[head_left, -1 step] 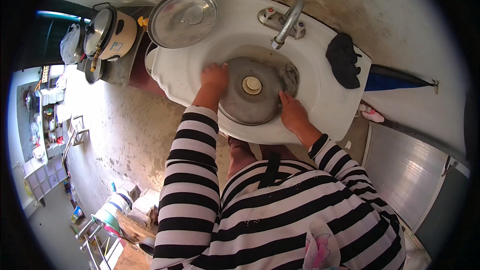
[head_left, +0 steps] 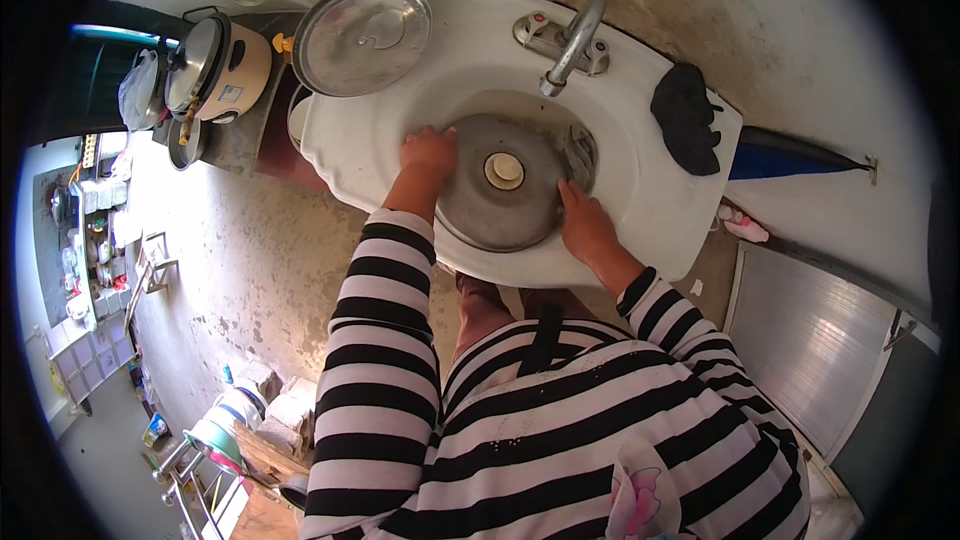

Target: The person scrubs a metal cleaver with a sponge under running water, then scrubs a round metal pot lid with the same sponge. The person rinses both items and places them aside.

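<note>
A round grey metal pot lid (head_left: 488, 215) with a cream knob lies in the basin of the white sink (head_left: 650, 205). My left hand (head_left: 430, 155) is closed over its left edge, fingers curled. At the lid's lower right edge, my right hand (head_left: 588, 220) holds the rim with the fingers close together; the thumb is hard to see. A wet grey cloth (head_left: 577, 152) is bunched in the basin beside the lid, above my right hand. The chrome faucet (head_left: 575, 45) stands behind the basin, and no water shows running from it.
A steel pan with a lid (head_left: 362, 38) rests on the sink's left corner. A black cloth (head_left: 686, 120) lies on the right rim. Further left stand a rice cooker (head_left: 228, 70) and a small pan (head_left: 186, 143). A ribbed pale panel (head_left: 810, 335) leans at the right.
</note>
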`<state>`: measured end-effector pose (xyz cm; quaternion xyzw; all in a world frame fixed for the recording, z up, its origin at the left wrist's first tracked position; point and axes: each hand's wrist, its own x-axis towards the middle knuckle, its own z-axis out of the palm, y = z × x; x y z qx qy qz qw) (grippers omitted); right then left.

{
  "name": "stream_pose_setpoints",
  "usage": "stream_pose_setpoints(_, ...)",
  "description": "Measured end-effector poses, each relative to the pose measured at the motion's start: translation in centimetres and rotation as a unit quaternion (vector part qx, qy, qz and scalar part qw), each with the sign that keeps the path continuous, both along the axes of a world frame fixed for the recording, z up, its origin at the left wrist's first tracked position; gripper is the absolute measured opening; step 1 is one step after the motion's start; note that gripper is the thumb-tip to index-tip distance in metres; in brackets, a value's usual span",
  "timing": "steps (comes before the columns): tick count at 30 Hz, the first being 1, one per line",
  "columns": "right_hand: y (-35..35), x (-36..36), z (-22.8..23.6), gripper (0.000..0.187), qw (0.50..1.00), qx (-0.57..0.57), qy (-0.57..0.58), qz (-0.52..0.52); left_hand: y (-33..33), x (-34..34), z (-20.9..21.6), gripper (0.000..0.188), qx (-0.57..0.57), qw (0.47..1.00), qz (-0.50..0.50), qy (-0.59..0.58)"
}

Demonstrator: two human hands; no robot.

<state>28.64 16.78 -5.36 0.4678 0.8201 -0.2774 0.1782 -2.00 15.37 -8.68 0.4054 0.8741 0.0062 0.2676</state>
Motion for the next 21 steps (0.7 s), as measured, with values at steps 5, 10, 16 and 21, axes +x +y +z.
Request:
stream_pose_setpoints(5, 0.5, 0.8, -0.3, 0.07, 0.996, -0.055, 0.067, -0.035, -1.2, -1.1, 1.4, 0.063, 0.027, 0.981, 0.091, -0.166)
stream_pose_setpoints(10, 1.7, -0.9, -1.1, 0.069, 0.981, -0.036, 0.189, -0.001, -8.1, 1.1, 4.9, 0.044, 0.284, 0.678, 0.439, -0.516)
stream_pose_setpoints(16, 3.7, -3.7, -1.1, 0.062, 0.949, -0.041, 0.306, -0.064, -14.6, 6.9, 6.7, 0.031, 0.46, 0.503, 0.511, -0.523)
stream_pose_setpoints(21, 4.0, -4.7, -1.4, 0.057, 0.972, -0.062, 0.219, 0.058, -15.8, 10.9, 5.5, 0.041, 0.256, 0.662, 0.516, -0.48)
